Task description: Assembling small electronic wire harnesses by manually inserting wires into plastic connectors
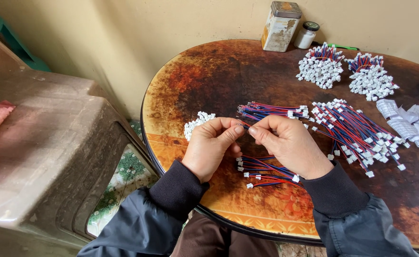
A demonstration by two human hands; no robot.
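Both hands meet near the table's front edge — left hand & right hand pinch a thin wire between fingertips, w/ white plugs piled just left. Best keep the pinch tight, close to the wire's tip.

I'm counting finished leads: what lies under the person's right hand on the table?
Under the right hand lie red-and-blue wire leads with white plugs, fanning out toward the left hand. How many run beneath the palm is hidden.
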